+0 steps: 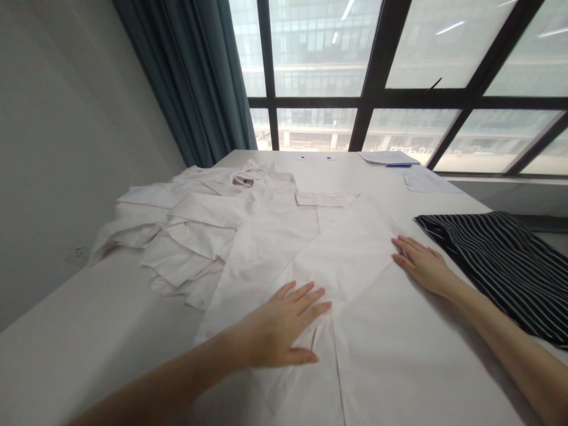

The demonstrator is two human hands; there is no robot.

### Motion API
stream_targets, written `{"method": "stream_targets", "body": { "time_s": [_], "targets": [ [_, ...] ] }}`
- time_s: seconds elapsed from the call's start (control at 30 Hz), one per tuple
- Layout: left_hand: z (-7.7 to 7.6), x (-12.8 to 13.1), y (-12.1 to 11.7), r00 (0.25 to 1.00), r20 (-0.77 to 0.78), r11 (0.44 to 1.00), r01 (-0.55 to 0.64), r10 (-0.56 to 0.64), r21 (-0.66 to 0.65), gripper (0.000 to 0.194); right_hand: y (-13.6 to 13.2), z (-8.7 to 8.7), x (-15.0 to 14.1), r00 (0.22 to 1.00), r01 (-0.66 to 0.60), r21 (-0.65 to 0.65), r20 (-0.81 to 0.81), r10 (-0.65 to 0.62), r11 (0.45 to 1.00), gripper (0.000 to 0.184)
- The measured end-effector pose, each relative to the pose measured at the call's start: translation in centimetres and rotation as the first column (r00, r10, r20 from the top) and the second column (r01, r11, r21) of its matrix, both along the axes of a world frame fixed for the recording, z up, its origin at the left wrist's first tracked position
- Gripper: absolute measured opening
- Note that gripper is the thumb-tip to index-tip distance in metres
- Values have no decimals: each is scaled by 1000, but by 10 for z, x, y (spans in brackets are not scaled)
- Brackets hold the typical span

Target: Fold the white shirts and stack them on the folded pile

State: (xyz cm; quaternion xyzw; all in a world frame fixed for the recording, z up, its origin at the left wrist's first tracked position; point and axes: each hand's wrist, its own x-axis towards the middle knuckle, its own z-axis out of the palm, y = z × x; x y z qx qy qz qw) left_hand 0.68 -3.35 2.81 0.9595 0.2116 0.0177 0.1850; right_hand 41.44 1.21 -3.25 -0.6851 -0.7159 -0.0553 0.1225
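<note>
White garment point(341, 254) under hands point(284, 328) point(421, 267), striped cloth point(506, 260), possibly papers point(387, 157) beyond

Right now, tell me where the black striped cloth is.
In the head view, the black striped cloth lies at the right side of the white table, just right of the right hand and the spread white garment.

Two hands point(279, 328) point(421, 267), one striped cloth point(501, 266)

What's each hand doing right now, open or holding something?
Left hand: open, fingers spread on the white collared garment.
Right hand: open, fingers extended at the garment's edge.
</note>
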Motion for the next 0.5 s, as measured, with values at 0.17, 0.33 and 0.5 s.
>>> {"method": "stream_targets", "body": {
  "time_s": [0.17, 0.33, 0.5],
  "targets": [
    [-7, 5, -13, 986, 101, 990, -137, 132, 40, 61, -3, 8, -10, 998, 63, 82, -14, -62, 995, 49],
    [-12, 12, -21, 968, 120, 970, -231, 222, 73, 28, -3, 13, -10, 982, 183, 120, -75, -175, 976, 45],
    [-13, 14, -22, 951, 167, 956, -278, 261, 91, 15, 3, 3, 5, 972, 117, 96, -216, -94, 988, 42]
  ]
}}
